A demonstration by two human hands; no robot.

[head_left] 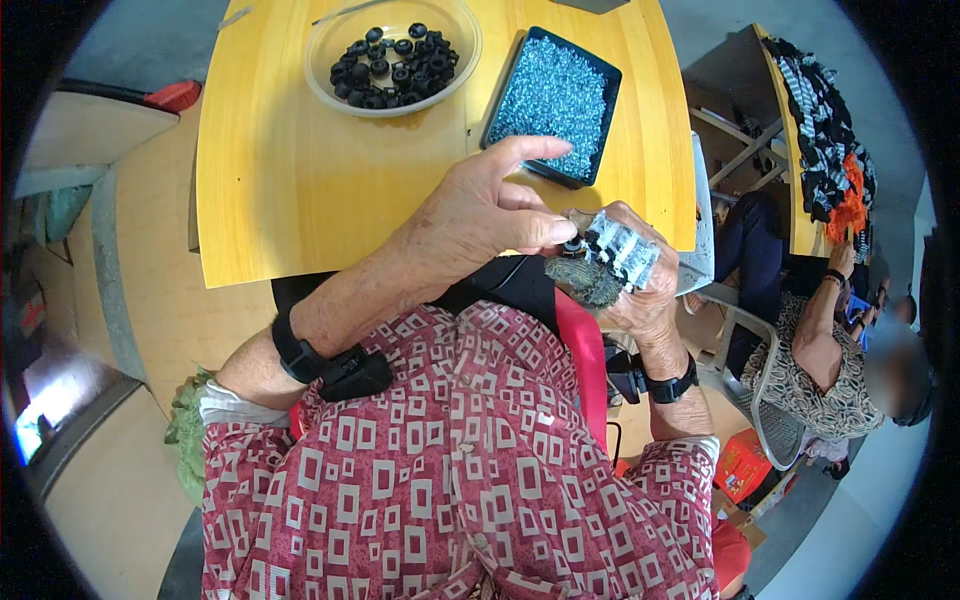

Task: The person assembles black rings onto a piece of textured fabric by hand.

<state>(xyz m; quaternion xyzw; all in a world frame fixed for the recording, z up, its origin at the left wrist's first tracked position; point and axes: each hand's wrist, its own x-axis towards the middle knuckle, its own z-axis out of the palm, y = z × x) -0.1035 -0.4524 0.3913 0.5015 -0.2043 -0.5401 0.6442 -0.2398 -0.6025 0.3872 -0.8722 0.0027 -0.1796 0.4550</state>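
Observation:
My left hand (490,205) reaches in over the table's front edge, index finger stretched out near the tray. Its thumb, with the curled fingers behind, presses a small round black part (572,244), which looks like those in the bowl. My right hand (645,280) is closed around a light, grey-striped piece of cloth (622,250) and a dark grey fuzzy bit (585,280), just below the black part. Parts of the right fingers are hidden behind the cloth. Close beyond the hands lies a black tray (571,181) full of small clear bluish pieces (555,95).
A translucent bowl (318,85) of black plastic parts (395,70) stands on the yellow table (270,190), left of the tray. To the right, another person (825,350) sits by a second table (806,225) piled with black-and-white striped cloth (815,120) and an orange piece (849,200).

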